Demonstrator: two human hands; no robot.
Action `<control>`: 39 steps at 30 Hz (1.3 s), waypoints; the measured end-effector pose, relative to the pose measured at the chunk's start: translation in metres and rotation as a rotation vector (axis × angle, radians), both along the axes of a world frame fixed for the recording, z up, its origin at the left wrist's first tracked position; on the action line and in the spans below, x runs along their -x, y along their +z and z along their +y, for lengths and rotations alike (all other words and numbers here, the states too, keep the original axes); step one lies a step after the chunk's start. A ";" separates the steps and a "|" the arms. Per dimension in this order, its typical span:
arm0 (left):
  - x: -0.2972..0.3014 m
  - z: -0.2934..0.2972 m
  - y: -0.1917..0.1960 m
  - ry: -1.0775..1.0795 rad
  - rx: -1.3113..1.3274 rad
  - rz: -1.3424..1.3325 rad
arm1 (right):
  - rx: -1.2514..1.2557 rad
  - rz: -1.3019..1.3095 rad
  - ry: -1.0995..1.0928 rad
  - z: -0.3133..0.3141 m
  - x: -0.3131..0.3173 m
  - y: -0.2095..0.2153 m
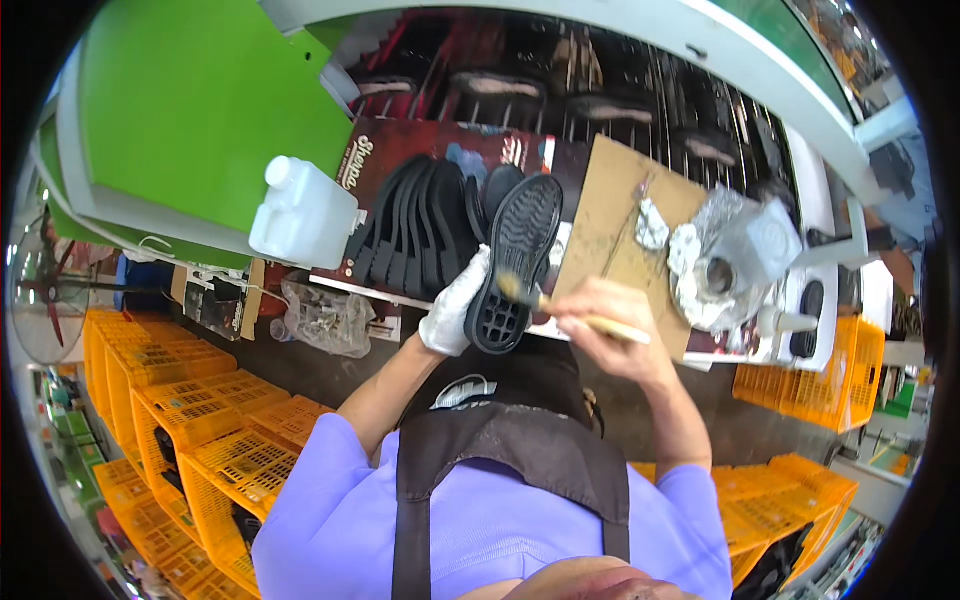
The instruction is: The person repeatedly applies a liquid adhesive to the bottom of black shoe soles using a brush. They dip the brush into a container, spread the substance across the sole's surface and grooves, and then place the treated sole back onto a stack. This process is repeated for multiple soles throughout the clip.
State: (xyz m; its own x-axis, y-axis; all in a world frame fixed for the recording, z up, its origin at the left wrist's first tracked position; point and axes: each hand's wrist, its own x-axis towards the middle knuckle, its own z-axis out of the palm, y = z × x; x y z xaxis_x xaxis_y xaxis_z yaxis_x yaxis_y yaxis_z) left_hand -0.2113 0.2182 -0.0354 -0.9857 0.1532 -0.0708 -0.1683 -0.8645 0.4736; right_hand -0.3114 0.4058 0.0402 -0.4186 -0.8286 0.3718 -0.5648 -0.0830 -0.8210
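A black shoe sole (pixel 520 235) is gripped along its left edge by my left hand (pixel 460 305), which wears a white glove. Its patterned face is turned up, with a zigzag tread at the far end and a grid of hollows at the near end. My bare right hand (pixel 605 325) is closed round the wooden handle of a brush (pixel 522 292). The bristles touch or hover just over the sole's lower middle; I cannot tell which. Beyond my left hand, several more black soles (pixel 415 220) stand on edge in a row on the printed board.
A white plastic jug (pixel 300 215) stands left of the soles. On the right, a brown cardboard sheet (pixel 610 215) lies beside a foil-wrapped container (pixel 715 275). Behind runs a rack (pixel 500 95) with shoe parts on bars. Orange crates (pixel 220 420) stack at my left; another orange crate (pixel 835 375) stands right.
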 end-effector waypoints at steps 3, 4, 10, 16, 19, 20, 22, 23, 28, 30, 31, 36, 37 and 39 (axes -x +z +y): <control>-0.001 0.003 0.020 0.109 0.156 -0.055 | 0.199 -0.322 -0.051 0.027 0.009 -0.004; -0.003 0.002 0.022 0.132 0.271 -0.037 | 0.318 -0.498 -0.121 0.037 0.012 -0.012; 0.007 -0.020 0.101 0.100 0.032 0.082 | 0.691 -0.756 -0.336 0.063 0.030 -0.028; 0.141 -0.147 0.228 0.319 0.329 0.340 | 0.696 -0.738 -0.405 0.071 0.026 -0.025; 0.209 -0.264 0.249 0.816 -0.026 -0.112 | 0.683 -0.758 -0.373 0.067 0.025 -0.028; 0.208 -0.281 0.250 0.922 0.033 -0.108 | 0.678 -0.759 -0.419 0.063 0.021 -0.031; 0.212 -0.319 0.210 1.082 0.137 -0.159 | 0.581 -0.747 -0.427 0.067 0.014 -0.041; 0.210 -0.330 0.186 1.143 0.310 -0.043 | 0.542 -0.724 -0.424 0.068 0.013 -0.043; 0.142 -0.138 0.116 0.749 1.105 -0.014 | 0.405 -0.591 -0.507 0.080 0.006 -0.053; 0.109 -0.102 0.077 0.390 1.842 0.338 | 0.394 -0.607 -0.504 0.081 0.004 -0.053; 0.090 -0.058 0.070 0.386 1.912 0.360 | 0.384 -0.611 -0.502 0.080 0.004 -0.052; 0.077 -0.003 0.016 -0.507 2.236 1.011 | 0.343 -0.594 -0.570 0.081 -0.006 -0.047; 0.087 -0.001 0.012 -0.609 2.258 1.007 | 0.299 -0.549 -0.621 0.081 -0.006 -0.043; 0.103 0.001 0.000 -0.724 2.276 1.016 | 0.283 -0.542 -0.610 0.086 -0.007 -0.047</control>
State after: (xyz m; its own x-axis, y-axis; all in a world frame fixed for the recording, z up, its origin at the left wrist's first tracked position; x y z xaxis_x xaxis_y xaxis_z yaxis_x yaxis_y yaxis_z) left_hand -0.3140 0.2190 -0.0355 -0.6851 0.6649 -0.2975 0.6399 0.7445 0.1904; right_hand -0.3045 0.4917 -0.0069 -0.9396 -0.3076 0.1503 -0.1134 -0.1344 -0.9844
